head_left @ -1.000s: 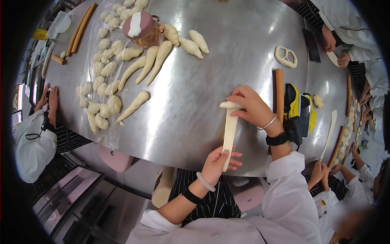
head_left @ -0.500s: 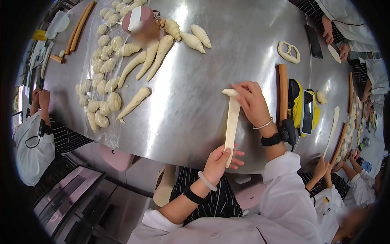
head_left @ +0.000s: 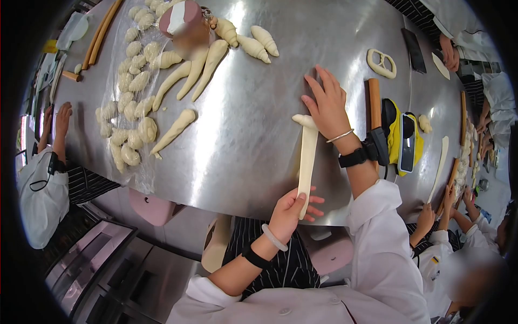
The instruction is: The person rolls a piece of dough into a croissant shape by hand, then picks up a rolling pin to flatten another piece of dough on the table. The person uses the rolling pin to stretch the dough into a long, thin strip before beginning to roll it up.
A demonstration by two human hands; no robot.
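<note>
A long flat strip of dough stretches over the steel table toward me, its far end rolled into a small thick curl. My left hand pinches the strip's near end at the table's front edge, thumb on top. Beside the rolled end, my right hand is raised with its fingers spread, and nothing is in its grip. A tapered dough piece lies to the left, below several longer tapered pieces. Rolled ridged dough pieces sit farther back.
Plastic wrap covers many dough balls at left. To the right are a wooden rolling pin, a yellow pouch with a phone and a pretzel-shaped dough. Other people's hands work around the steel table.
My right hand has let go of the rolled dough end, moved up and spread its fingers. My left hand still pinches the near end. The view has shifted slightly.
</note>
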